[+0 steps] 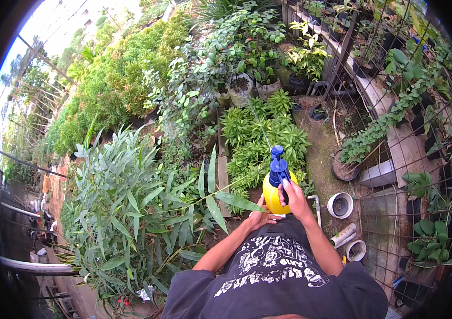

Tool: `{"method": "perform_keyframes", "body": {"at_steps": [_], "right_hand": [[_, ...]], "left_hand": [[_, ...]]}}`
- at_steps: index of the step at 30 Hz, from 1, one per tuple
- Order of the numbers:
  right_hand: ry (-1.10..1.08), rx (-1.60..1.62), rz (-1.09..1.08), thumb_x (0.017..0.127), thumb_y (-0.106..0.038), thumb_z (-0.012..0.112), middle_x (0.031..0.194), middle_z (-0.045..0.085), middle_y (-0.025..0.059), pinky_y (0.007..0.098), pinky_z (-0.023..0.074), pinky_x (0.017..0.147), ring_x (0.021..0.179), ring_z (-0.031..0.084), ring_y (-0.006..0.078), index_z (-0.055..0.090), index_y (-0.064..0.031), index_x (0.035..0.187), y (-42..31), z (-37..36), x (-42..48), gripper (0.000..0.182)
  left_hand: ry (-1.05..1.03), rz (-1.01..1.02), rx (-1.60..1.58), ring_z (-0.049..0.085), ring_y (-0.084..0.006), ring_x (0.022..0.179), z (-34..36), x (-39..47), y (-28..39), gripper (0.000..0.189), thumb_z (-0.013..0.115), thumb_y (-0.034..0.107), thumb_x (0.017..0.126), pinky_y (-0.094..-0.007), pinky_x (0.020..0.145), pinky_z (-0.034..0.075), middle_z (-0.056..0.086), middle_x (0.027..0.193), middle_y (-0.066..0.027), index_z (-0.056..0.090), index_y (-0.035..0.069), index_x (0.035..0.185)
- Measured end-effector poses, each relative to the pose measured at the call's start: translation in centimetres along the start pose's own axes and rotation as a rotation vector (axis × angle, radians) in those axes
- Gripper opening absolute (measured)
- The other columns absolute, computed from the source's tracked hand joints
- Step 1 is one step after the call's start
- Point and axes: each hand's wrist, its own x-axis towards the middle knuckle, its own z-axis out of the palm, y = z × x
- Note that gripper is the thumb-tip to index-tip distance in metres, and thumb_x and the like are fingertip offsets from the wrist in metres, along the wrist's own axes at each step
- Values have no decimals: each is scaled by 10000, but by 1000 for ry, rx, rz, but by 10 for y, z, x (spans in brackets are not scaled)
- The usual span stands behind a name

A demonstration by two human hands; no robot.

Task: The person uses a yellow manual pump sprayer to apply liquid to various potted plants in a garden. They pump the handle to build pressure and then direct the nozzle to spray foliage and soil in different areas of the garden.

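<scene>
A hand-held pump pressure sprayer has a yellow bottle (270,195) and a blue pump head (279,166). My right hand (295,199) grips its blue handle, the thumb laid along the top. At the bottle's lower left, my left hand (261,217) cups the side and base, with some fingers hidden behind it. From the nozzle a thin jet of liquid (261,125) runs forward over a bed of low bright-green leafy plants (245,151). Beyond the bed stand shrubs in pale grow bags (240,91).
Long bamboo-like leaves (214,207) reach in close to my left hand. To the right are a round white pot (340,205), short white pipe pieces (344,235), a potted trailing plant (344,169) and wire mesh (393,207). A concrete edging (224,179) borders the bed.
</scene>
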Motion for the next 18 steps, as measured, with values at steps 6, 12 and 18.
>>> {"method": "perform_keyframes", "body": {"at_steps": [6, 12, 18], "right_hand": [[-7, 17, 6, 1024, -350, 398, 673, 487, -5, 218, 380, 531, 550, 447, 76, 503, -48, 953, 1, -1, 1, 327], [7, 14, 2, 1027, -322, 393, 657, 479, -8, 222, 387, 521, 542, 444, 74, 510, -45, 938, -2, 1, 1, 313], [6, 18, -4, 1028, -314, 392, 652, 473, -13, 219, 390, 516, 539, 440, 70, 511, -45, 933, 1, -1, 1, 309]], "left_hand": [[-2, 1, 2, 640, -203, 923, 2, -2, 3, 1019, 141, 852, 811, -330, 765, 497, 630, 1168, -122, 483, 46, 1333], [-18, -1, -6, 648, -204, 918, -3, 1, -1, 1009, 148, 846, 816, -322, 746, 507, 625, 1184, -121, 470, 48, 1344], [-14, -11, -9, 646, -202, 925, -3, 3, -1, 1007, 147, 844, 818, -317, 735, 510, 625, 1181, -130, 461, 48, 1350]]}}
